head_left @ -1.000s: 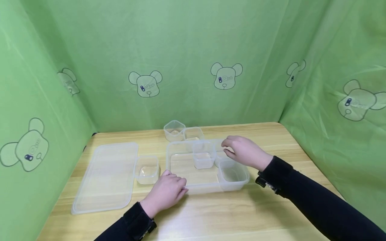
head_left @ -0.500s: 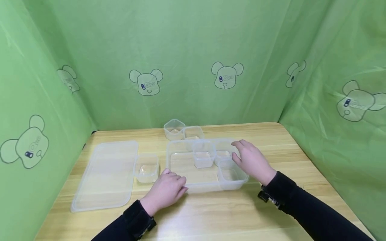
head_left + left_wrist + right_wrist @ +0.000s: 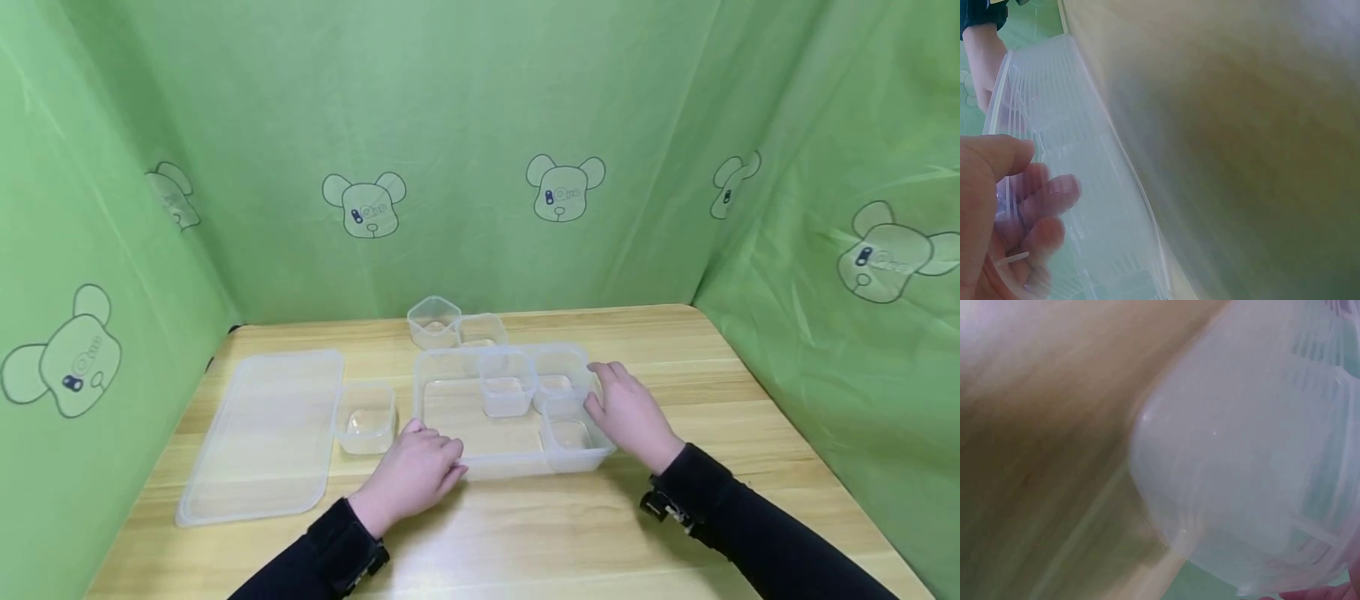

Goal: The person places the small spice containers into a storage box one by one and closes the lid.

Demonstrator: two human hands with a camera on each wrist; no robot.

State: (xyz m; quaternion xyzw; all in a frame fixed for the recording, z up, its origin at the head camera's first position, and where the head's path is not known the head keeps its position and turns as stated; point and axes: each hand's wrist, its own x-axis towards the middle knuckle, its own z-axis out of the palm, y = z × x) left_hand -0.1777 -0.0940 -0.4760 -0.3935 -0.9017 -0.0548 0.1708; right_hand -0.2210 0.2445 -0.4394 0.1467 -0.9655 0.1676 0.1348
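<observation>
The left hand grips the box, its length running left-to-right.

A wood-grain table carries a lid, a box and three cups.

**Cropped below, blurred close up**

The head view's bottom cuts off the near edge of the pale wood-grain desk and both black sleeves. Both wrist views crop the clear rectangular plastic box and blur the desk. Only a sliver of the bare right hand shows in its wrist view; whether it grips cannot be told.
</observation>
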